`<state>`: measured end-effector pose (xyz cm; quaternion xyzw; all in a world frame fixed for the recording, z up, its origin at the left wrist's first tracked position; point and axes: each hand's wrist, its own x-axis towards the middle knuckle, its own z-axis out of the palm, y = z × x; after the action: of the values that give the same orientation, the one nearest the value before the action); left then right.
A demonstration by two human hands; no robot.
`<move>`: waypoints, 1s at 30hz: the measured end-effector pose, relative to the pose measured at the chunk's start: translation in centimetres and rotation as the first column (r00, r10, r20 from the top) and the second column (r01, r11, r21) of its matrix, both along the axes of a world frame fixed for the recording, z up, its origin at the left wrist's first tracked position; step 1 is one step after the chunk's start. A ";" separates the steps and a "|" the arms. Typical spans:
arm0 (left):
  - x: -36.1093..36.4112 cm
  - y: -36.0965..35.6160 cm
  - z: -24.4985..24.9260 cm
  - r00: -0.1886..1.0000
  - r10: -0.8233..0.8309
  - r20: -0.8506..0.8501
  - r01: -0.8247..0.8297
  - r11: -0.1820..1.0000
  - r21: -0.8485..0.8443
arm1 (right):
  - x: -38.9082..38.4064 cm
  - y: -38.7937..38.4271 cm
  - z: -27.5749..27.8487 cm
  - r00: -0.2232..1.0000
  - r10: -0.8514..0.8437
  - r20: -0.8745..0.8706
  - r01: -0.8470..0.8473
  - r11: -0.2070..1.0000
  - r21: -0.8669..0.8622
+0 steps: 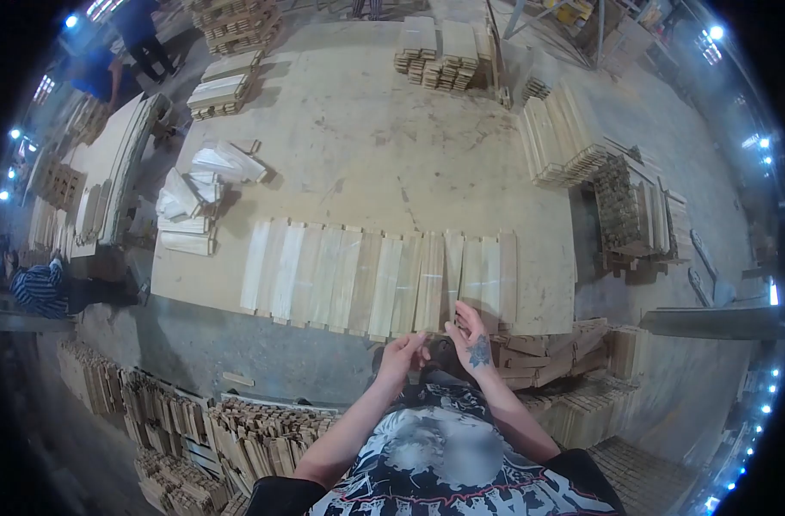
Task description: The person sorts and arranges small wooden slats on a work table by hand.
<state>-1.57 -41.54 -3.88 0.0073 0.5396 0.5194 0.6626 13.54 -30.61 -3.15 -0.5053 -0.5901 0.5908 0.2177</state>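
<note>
Slats (384,279) — touching right grip (471,340), left grip (403,354) near

This is a woodworking shop. A big worktable (366,146) carries a row of wooden slats (341,275) along its near edge; stacks of boards (435,52) stand beyond its far edge, and bundled sticks (263,439) pile on the floor below it.

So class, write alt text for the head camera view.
A person's right hand touches one wooden slat in a row laid side by side on a big table, left hand close beside it. Stacks of wood surround the table.
</note>
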 end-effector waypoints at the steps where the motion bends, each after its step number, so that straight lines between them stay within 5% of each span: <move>1: -0.3 0.2 0.1 0.998 -0.007 -0.064 0.009 1.000 0.025 | 0.0 0.0 -0.1 1.000 0.018 0.024 -0.018 1.000 0.019; 4: -2.0 1.4 1.7 0.983 0.022 -0.184 -0.002 0.994 0.109 | -0.4 0.1 0.2 0.993 0.041 0.111 -0.051 0.995 0.084; 8: -7.4 0.0 5.1 0.941 0.204 -0.269 -0.157 0.970 0.185 | -1.9 0.2 0.9 0.948 0.071 0.310 -0.204 0.885 0.419; 14: -20.7 -7.8 2.5 0.630 0.436 -0.643 -0.380 0.895 0.234 | -4.4 0.4 -1.2 0.876 0.089 0.474 -0.386 0.719 0.577; 21: -37.7 -14.8 1.3 0.670 0.156 -0.725 -0.241 0.970 -0.015 | -6.4 0.0 -1.2 0.866 -0.125 0.485 -0.225 0.767 0.600; 24: -43.1 -15.4 -1.6 0.587 0.157 -0.794 -0.384 0.918 -0.103 | -7.2 0.3 -1.1 0.810 -0.210 0.548 -0.226 0.750 0.621; 27: -45.2 -15.9 -5.8 -0.012 -0.157 -0.988 -0.520 0.844 -0.128 | -7.7 0.4 -0.8 0.765 -0.267 0.586 -0.189 0.777 0.600; 28: -40.8 -12.5 0.3 -0.109 -0.357 -0.928 -0.587 0.776 -0.229 | -7.8 0.5 -0.7 0.755 -0.281 0.593 -0.165 0.793 0.587; 30: -38.1 -10.3 0.9 -0.004 -0.197 -0.980 -0.516 0.840 -0.167 | -7.9 0.8 -0.6 0.725 -0.295 0.622 -0.122 0.834 0.538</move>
<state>-39.67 -51.89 -2.99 0.1328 0.9511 0.2790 -0.0020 5.65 -29.85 -3.74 -0.6311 -0.7448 0.1585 0.1481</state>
